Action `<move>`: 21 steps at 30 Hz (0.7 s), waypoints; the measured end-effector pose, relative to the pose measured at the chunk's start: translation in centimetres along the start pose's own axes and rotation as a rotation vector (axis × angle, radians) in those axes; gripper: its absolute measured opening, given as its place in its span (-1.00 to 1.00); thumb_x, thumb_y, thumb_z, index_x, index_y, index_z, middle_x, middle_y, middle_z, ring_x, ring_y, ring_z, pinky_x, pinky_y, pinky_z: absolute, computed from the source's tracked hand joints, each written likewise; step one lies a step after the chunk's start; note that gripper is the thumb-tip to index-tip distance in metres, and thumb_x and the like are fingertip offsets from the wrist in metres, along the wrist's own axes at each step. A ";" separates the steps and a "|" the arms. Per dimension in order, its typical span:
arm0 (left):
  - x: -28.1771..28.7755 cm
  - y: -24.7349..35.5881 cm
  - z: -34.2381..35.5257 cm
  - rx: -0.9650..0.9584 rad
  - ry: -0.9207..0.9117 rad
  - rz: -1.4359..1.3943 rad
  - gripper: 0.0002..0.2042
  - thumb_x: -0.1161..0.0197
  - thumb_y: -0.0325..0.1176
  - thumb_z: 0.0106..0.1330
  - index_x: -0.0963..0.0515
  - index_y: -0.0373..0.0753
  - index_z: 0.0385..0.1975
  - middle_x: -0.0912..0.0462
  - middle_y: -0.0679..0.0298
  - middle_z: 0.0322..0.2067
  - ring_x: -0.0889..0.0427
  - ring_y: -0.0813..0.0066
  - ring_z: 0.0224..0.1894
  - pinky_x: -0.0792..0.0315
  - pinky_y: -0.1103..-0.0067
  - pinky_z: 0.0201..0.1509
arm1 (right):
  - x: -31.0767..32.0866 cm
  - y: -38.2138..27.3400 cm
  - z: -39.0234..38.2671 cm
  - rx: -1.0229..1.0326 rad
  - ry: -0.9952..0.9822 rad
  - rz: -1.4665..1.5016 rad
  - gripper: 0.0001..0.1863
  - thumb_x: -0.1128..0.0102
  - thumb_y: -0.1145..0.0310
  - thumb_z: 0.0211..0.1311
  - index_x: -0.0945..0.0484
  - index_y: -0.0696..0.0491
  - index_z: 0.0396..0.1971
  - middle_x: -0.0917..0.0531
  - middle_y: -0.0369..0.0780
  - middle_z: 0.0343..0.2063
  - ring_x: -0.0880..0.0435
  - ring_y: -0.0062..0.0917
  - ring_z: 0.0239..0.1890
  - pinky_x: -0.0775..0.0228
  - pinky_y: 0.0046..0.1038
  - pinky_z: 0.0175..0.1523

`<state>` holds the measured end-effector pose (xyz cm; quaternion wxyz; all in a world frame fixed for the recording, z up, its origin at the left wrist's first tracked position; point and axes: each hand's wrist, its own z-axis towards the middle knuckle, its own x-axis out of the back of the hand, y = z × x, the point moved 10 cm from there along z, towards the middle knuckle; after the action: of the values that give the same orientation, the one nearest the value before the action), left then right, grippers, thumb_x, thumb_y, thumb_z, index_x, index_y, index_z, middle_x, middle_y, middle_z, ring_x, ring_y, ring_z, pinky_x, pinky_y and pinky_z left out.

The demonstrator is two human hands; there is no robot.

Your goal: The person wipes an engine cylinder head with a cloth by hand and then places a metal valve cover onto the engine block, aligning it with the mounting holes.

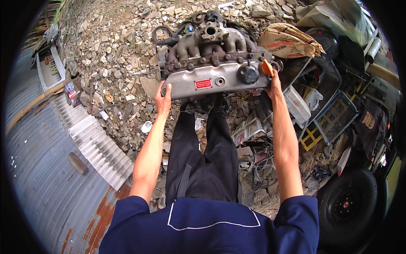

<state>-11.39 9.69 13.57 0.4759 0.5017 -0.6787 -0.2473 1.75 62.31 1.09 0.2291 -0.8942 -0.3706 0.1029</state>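
Note:
A grey metal valve cover [230, 77] with a small red label lies along the near side of an engine [203, 53]. At its left end, my left hand [163, 99] grips it, thumb on the near face and fingers round the end. My right hand [275, 86] is closed on the right end, just below an orange plastic piece [266, 67]; some of its fingers are hidden. A round black cap [248, 74] sits on top of the cover. Behind it rises the manifold [211, 38] with its curved pipes and bolts.
Broken stone rubble [110, 46] covers the ground. Corrugated metal sheets [46, 156] lie on the left. To the right are a brown sack [291, 40], a blue-grey plastic crate [337, 117], a white basket [248, 130] and a black wheel [347, 203].

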 end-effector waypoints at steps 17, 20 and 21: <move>-1.5 0.9 0.4 -0.043 -0.076 0.093 -0.24 -0.41 0.16 0.15 -0.42 -0.29 0.20 -0.58 0.12 0.03 -0.53 0.39 0.09 -0.36 0.48 0.22 | 2.1 -1.3 0.4 0.100 0.155 -0.536 -0.09 0.13 -0.48 0.21 -0.48 0.15 0.07 -0.62 -0.25 -0.37 -0.64 -0.50 -0.33 -0.50 -0.19 -0.18; -0.5 0.0 -0.3 0.009 -0.094 0.139 -0.15 -0.44 0.19 0.10 -0.35 -0.34 0.24 -0.57 0.08 0.03 -0.52 0.36 0.09 -0.37 0.48 0.22 | -2.5 -1.1 -4.9 -0.051 -0.014 -0.177 0.04 0.25 -0.58 0.15 -0.25 0.04 0.32 -0.32 -0.15 0.24 -0.22 -0.30 0.30 -0.01 0.00 0.32; -0.2 -0.4 0.3 0.032 -0.101 0.205 -0.10 -0.44 0.21 0.08 -0.31 -0.36 0.27 -0.53 0.05 0.09 -0.50 0.32 0.13 -0.34 0.46 0.26 | -3.0 -1.3 -6.0 -0.105 -0.059 -0.043 0.06 0.30 -0.58 0.16 -0.17 0.01 0.39 -0.16 -0.13 0.42 -0.06 -0.25 0.47 0.13 0.03 0.44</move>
<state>-11.50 9.67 13.04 0.4559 0.4239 -0.7535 -0.2114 0.93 58.95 6.98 0.1732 -0.8933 -0.4013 0.1047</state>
